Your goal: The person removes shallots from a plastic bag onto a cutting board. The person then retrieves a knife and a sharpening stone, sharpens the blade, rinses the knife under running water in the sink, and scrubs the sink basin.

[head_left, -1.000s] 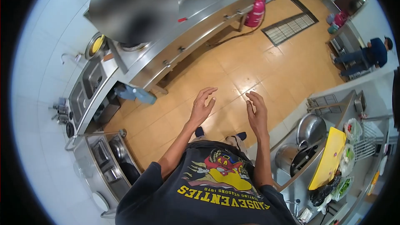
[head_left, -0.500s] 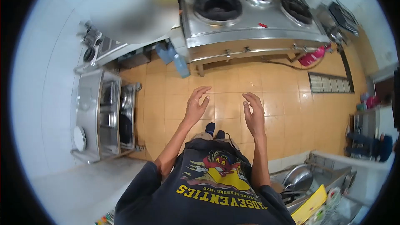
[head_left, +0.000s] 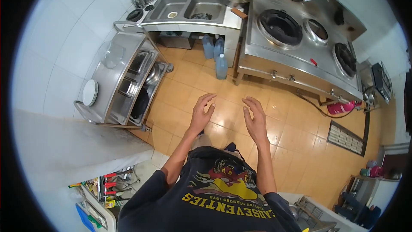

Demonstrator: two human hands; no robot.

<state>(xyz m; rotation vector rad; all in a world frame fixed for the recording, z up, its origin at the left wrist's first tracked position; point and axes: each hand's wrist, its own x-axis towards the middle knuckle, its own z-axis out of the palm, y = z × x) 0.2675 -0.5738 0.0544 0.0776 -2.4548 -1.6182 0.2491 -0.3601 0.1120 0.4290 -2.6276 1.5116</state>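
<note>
Both of my hands hang in the air over the tiled floor, palms roughly facing each other, a gap between them. My left hand (head_left: 201, 114) has its fingers slightly bent and apart from the thumb, with nothing in it. My right hand (head_left: 255, 118) is likewise empty, its thumb and fingers apart. Neither touches anything. Beyond my left hand stand blue jugs (head_left: 221, 67) below the sink counter (head_left: 193, 26). A steel stove (head_left: 296, 58) with several burners lies beyond my right hand.
On the left is a steel trolley (head_left: 122, 81) with a white plate (head_left: 90, 93) and pans. A pink gas cylinder (head_left: 341, 107) lies by the stove's right end, near a floor grate (head_left: 346, 138). At lower right, a person (head_left: 358, 210) is near a counter.
The view has swung left, bringing the sinks and trolley into fuller view and moving the stove rightward. My hands stay raised and empty, slightly closer together.
</note>
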